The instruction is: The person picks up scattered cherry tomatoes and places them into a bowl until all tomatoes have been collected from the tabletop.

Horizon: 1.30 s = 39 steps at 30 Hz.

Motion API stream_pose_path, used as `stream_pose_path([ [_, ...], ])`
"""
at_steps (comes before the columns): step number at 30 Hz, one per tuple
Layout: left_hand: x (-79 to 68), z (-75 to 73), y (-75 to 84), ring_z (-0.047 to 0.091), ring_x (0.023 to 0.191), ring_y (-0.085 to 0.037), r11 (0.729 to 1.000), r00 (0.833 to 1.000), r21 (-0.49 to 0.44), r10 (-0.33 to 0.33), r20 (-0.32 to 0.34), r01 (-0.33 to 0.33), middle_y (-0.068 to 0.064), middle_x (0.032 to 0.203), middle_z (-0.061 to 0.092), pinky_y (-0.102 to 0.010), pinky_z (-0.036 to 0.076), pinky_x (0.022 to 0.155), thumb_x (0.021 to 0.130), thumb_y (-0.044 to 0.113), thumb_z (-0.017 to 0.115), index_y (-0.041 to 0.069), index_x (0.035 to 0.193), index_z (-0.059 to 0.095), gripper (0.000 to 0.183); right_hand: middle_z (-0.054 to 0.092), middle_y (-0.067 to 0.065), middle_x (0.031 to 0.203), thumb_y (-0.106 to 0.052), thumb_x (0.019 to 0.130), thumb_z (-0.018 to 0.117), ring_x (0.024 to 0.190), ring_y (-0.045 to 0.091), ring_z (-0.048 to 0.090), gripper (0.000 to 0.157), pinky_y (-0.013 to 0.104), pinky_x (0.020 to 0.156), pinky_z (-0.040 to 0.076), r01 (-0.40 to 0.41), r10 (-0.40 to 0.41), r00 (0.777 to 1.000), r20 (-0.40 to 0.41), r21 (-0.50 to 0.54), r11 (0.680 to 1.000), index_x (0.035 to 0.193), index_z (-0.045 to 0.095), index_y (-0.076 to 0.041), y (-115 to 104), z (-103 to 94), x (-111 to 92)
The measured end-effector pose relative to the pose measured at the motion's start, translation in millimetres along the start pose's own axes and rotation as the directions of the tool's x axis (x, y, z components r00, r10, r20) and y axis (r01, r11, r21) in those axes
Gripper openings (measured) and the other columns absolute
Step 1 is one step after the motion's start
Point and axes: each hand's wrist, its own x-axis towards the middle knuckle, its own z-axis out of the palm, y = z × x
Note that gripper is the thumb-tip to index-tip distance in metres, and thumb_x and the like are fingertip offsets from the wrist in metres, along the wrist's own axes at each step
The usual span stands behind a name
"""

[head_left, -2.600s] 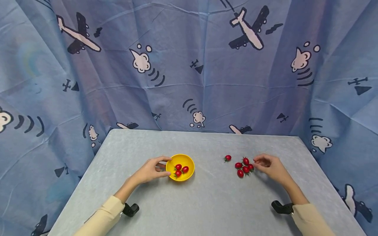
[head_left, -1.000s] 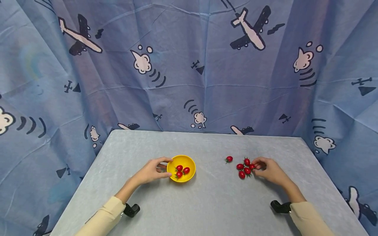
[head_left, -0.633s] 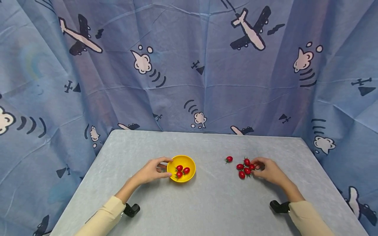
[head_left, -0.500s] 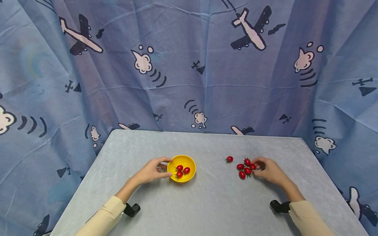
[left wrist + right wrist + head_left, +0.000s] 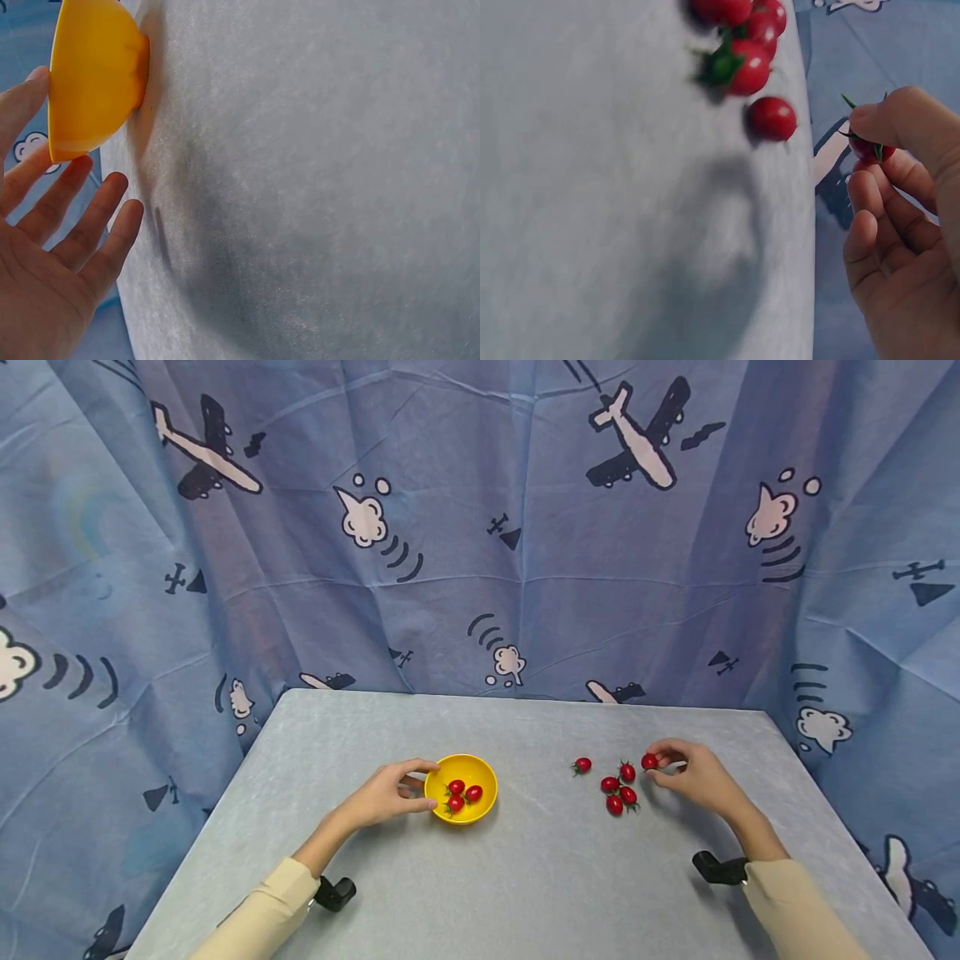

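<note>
On the left, a yellow bowl stands on the table with 3 cherry tomatoes inside. My left hand holds its near-left rim between thumb and index finger; the left wrist view shows the other fingers spread free below the bowl. Over on the right, my right hand pinches a single cherry tomato between thumb and fingertips. Its green stem leaves show beneath the thumb in the right wrist view, where the held tomato is up off the table. Several cherry tomatoes lie clustered beside this hand.
One more cherry tomato lies apart, between the bowl and the cluster. The grey table ends at a back edge before a blue curtain printed with airplanes. Each wrist carries a black camera mount.
My right hand has taken one tomato from the right side of the cluster and lifted it up and slightly away. The left hand and bowl have stayed in place.
</note>
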Motion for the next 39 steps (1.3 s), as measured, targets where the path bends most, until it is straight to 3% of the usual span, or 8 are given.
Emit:
stream_pose_path([
  [9, -1.0, -0.6, -0.8, 0.063, 0.115, -0.032, 1.000, 1.000, -0.002, -0.006, -0.006, 0.006, -0.015, 0.141, 0.056, -0.041, 0.057, 0.091, 0.091, 0.020, 0.080, 0.002, 0.140, 0.058, 0.057, 0.068, 0.006, 0.095, -0.006, 0.085, 0.083, 0.089, 0.028, 0.063, 0.033, 0.025, 0.070, 0.054, 0.049, -0.049, 0.999, -0.001, 0.058, 0.997, 0.113, 0.068, 0.004, -25.7, 11.8, 17.0],
  [29, -0.7, 0.0, 0.4, 0.063, 0.115, -0.031, 1.000, 1.000, -0.001, -0.014, -0.007, 0.014, -0.014, 0.141, 0.056, -0.039, 0.057, 0.091, 0.091, 0.018, 0.081, 0.003, 0.140, 0.057, 0.057, 0.068, 0.001, 0.091, -0.002, 0.083, 0.084, 0.085, 0.020, 0.063, 0.030, 0.028, 0.072, 0.056, 0.157, -0.178, 0.981, 0.077, 0.223, 0.962, 0.109, 0.070, -0.002, -85.1, 67.3, 43.3],
  [39, -0.2, 0.1, 2.2, 0.064, 0.114, -0.031, 1.000, 1.000, 0.000, -0.022, -0.003, 0.022, -0.014, 0.141, 0.056, -0.035, 0.057, 0.090, 0.091, 0.018, 0.080, 0.002, 0.140, 0.057, 0.057, 0.067, 0.000, 0.093, -0.002, 0.082, 0.085, 0.087, 0.032, 0.064, 0.031, 0.028, 0.071, 0.056, 0.207, -0.244, 0.959, 0.141, 0.238, 0.949, 0.108, 0.070, -0.001, -112.4, 93.6, 50.4],
])
